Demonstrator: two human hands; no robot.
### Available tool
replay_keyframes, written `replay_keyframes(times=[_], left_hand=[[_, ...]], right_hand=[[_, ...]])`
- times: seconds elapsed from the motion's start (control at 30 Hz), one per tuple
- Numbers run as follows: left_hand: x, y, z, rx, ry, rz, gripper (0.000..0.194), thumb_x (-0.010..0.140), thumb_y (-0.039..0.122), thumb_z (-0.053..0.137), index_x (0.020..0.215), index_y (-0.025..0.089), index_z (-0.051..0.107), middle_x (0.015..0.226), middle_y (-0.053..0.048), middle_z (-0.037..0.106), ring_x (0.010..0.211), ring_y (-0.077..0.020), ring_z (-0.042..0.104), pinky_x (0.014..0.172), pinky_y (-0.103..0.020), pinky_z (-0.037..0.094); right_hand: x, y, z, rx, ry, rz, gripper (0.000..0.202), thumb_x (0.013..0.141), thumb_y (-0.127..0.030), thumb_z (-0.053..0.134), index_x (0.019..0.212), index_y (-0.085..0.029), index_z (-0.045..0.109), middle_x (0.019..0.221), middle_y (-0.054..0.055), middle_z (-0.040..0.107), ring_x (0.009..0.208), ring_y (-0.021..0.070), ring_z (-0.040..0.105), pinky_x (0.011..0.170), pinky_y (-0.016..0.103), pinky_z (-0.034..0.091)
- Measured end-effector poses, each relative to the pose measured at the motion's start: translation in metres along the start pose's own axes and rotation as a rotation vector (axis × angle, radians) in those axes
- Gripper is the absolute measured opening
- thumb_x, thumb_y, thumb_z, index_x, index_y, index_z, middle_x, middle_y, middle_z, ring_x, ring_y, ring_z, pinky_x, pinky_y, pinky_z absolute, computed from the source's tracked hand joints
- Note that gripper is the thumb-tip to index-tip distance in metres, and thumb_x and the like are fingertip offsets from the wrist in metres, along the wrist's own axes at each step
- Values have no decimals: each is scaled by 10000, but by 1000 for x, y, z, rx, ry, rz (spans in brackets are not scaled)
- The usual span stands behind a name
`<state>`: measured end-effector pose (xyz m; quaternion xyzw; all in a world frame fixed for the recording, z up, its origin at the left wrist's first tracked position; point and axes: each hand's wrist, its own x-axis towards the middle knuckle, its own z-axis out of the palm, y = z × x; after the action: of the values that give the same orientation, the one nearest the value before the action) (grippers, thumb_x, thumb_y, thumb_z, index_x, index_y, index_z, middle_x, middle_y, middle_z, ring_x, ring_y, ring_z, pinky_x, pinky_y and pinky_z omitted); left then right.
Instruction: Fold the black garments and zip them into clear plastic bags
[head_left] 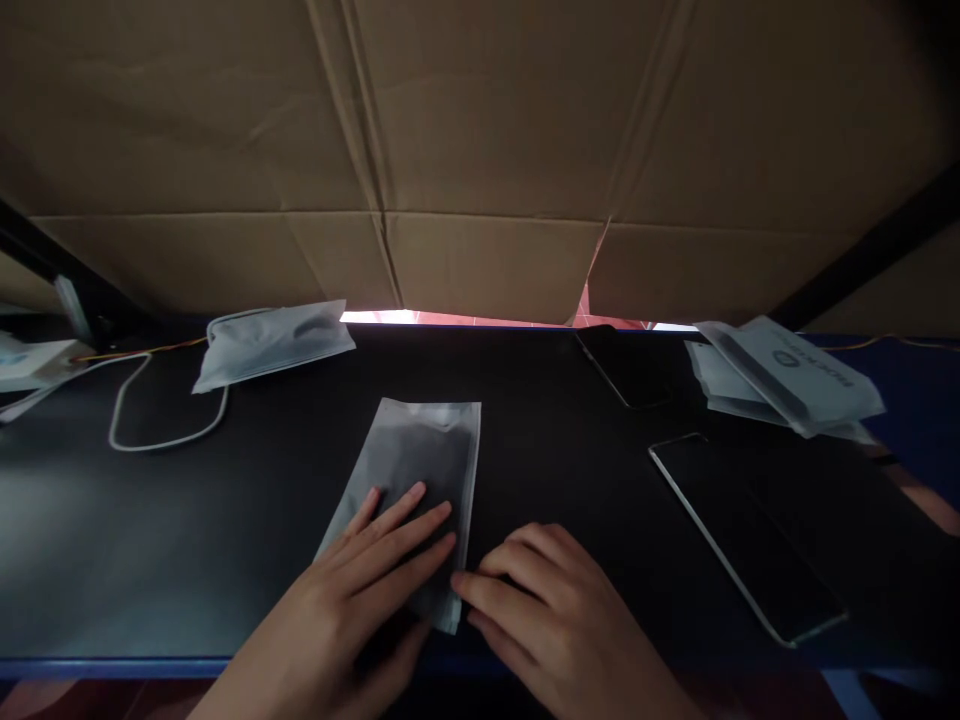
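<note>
Left of the flat, frosted translucent pouch [427,440] on the black table [270,540] lies a whitish plastic packet [277,343]. The left hand [360,590], fingers spread, presses the pouch; the right hand [551,610], fingers curled, touches its right edge, grip unclear. Rightward lies a black, pale-rimmed phone [750,540].

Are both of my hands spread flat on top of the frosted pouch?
No, only the left hand is spread over the frosted pouch; the right hand is curled beside its lower right edge.
</note>
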<state>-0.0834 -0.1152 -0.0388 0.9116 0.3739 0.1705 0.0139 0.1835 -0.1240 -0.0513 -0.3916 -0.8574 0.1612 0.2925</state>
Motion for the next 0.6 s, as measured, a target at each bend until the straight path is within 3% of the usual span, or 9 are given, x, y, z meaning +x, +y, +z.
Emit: replay_keyframes(times=[0.07,0.17,0.33,0.5,0.6], left_hand=[[0,-1,5,9,60,14,643,1036,187,639,1659,270,504,1630,-41,627,1544,-315,555,1251,-573,507],[3,-1,6,-5,143,49,599,1048,189,674,1630,240,541,1578,-34,678,1561,-293,536,1322,-551,423],[-1,3,3,-17,251,114,512,1017,30,657,1513,158,649,1521,-47,721,1544,-262,560,1382,-540,323],[-12,3,5,-29,207,156,488,1035,-10,584,1498,133,650,1570,-47,683,1561,-259,539,1393,-553,295],[-14,3,4,-4,137,179,581,1026,-14,574,1585,142,559,1586,-44,667,1547,-254,555,1393,-573,274]], right_hand=[[4,-1,2,-4,24,-43,150,1123,-218,610,1163,-255,750,929,-12,757,869,176,669,806,338,522],[13,-5,1,-6,106,-117,278,1180,-291,491,1094,-213,743,894,3,756,845,172,669,765,336,496],[25,-16,-11,3,210,-188,360,1193,-239,417,1119,-146,756,919,29,793,868,171,707,798,327,530],[29,-12,-11,-76,198,-231,307,1157,-166,489,1028,-181,767,882,5,803,859,168,721,795,329,532],[32,-1,-8,-177,223,-261,230,1102,-110,592,1017,-225,772,966,-23,837,1030,180,742,941,349,522]])
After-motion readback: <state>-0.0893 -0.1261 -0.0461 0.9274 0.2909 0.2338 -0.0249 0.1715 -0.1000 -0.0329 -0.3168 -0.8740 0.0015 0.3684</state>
